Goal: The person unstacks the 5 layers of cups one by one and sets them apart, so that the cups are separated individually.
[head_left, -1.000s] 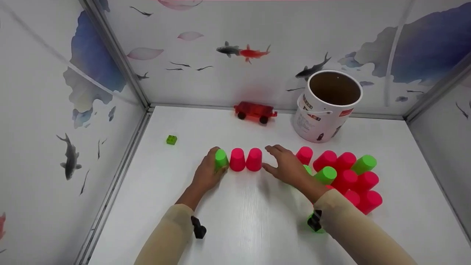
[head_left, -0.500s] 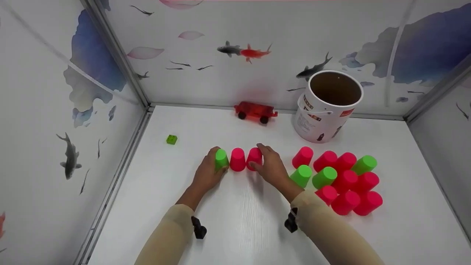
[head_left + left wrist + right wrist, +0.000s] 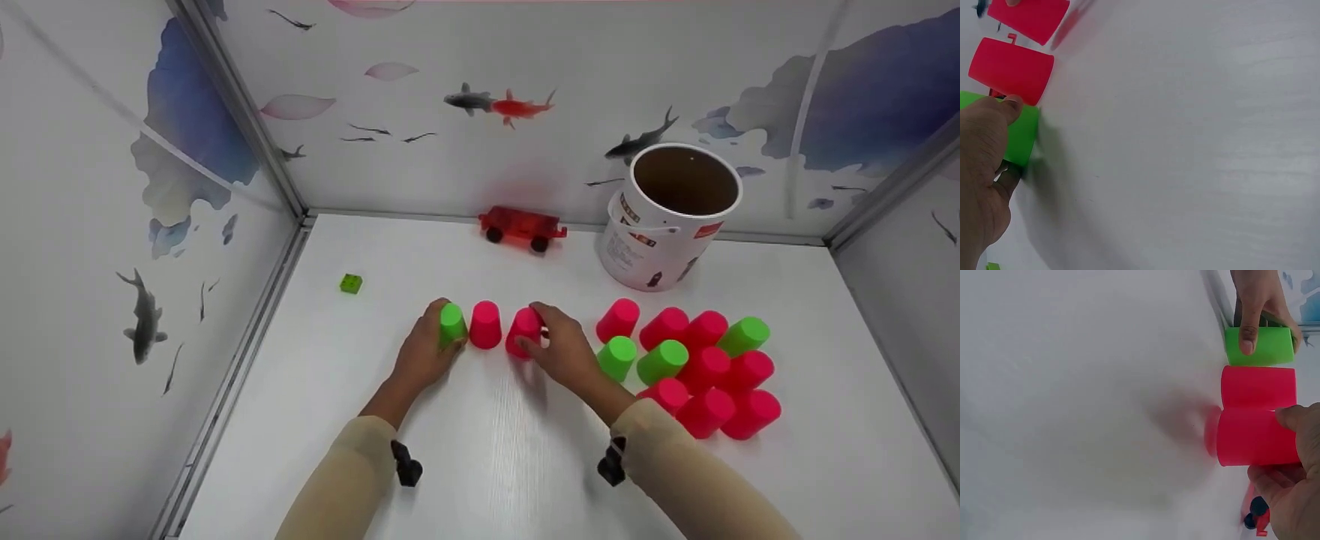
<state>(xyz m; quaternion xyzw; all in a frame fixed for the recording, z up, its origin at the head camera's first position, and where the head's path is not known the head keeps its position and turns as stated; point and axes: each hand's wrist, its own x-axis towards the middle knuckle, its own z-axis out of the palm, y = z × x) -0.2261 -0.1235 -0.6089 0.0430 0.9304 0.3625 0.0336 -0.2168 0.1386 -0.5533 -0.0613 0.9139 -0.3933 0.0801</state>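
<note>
My left hand [image 3: 426, 352] grips an upside-down green cup [image 3: 451, 324] at the left end of a short row, thumb on its near side. Just right of it a pink cup [image 3: 486, 325] stands upside down, touched by neither hand. My right hand [image 3: 562, 346] pinches another pink cup [image 3: 523, 332] between thumb and fingers. In the right wrist view this held cup [image 3: 1255, 437] shows a gap and a shadow beside its rim. The left wrist view has the green cup [image 3: 1021, 136] under the left thumb, beside the middle pink cup [image 3: 1012, 68].
Several pink and green cups, among them a green cup [image 3: 663, 362], stand upside down in a group at the right. A white bucket [image 3: 649, 247] is at the back right. A red toy wagon [image 3: 519, 227] sits by the back wall, a small green block [image 3: 350, 283] at the left.
My right hand came left to the end pink cup, took hold of it, and drew it slightly right and nearer, widening the gap to the middle cup. The left hand stayed put.
</note>
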